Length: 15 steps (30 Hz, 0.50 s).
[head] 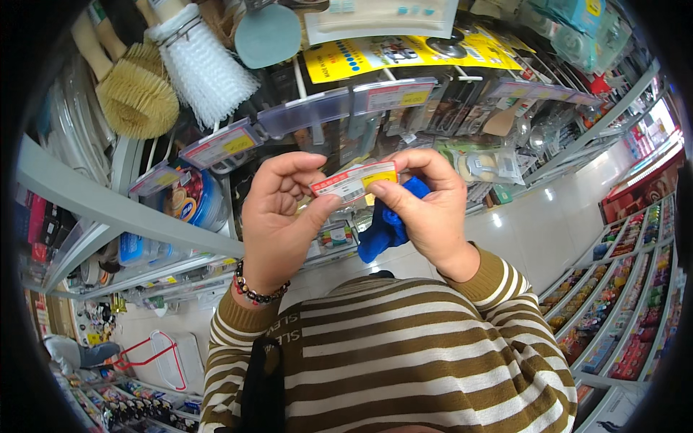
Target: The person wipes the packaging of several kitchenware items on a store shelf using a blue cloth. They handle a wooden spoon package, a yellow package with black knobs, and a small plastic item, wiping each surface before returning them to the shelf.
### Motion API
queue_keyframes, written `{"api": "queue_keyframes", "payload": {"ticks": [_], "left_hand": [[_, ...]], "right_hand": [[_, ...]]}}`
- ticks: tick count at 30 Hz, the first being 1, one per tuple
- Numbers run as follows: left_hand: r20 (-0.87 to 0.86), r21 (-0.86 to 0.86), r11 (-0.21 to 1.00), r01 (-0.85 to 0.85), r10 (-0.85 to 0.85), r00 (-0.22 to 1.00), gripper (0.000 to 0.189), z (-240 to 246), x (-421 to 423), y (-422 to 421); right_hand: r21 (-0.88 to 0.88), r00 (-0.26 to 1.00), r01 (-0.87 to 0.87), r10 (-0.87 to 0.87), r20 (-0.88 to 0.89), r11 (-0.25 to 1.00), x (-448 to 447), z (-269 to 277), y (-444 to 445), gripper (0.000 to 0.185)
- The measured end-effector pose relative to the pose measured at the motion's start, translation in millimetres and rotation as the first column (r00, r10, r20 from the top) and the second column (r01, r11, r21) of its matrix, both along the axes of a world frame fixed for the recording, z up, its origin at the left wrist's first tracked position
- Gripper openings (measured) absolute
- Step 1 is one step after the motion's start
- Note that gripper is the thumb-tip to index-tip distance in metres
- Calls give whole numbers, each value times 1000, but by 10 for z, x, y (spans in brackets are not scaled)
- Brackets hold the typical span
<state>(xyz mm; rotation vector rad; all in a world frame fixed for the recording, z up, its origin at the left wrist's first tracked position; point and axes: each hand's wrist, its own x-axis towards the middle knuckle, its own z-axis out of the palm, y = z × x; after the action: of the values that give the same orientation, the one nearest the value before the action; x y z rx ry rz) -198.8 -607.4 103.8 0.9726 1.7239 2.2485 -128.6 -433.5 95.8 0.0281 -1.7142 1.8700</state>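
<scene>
A paper price label [354,183] with a red border and a yellow patch is stretched between my two hands in front of the shelf. My right hand [427,211] pinches its right end between thumb and fingers and also holds a bunched blue cloth [387,224], which hangs below the label. At the label's left end is my left hand [287,216], its thumb by the lower edge and its fingers curled behind; whether it grips the label is hard to tell. Above the hands runs a clear plastic label strip [306,115] on the shelf front, with another price label [394,97] to its right.
A bristle brush [138,94] and a white mesh scrubber [203,65] hang at upper left. A grey shelf rail [135,203] curves close by my left hand. Packaged utensils hang beyond the label strip. Stocked shelves [612,303] stand across the aisle at right; a basket [176,357] is at lower left.
</scene>
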Motion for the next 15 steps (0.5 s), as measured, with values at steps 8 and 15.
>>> {"api": "queue_keyframes", "payload": {"ticks": [8, 15], "left_hand": [[-3, -15, 1000, 9, -9, 1000, 44, 31, 7, -28], [-41, -10, 999, -33, 33, 999, 45, 28, -17, -59]], "right_hand": [[143, 999, 23, -18, -37, 989, -20, 19, 45, 14], [290, 986, 110, -69, -150, 951, -63, -20, 81, 17]]}}
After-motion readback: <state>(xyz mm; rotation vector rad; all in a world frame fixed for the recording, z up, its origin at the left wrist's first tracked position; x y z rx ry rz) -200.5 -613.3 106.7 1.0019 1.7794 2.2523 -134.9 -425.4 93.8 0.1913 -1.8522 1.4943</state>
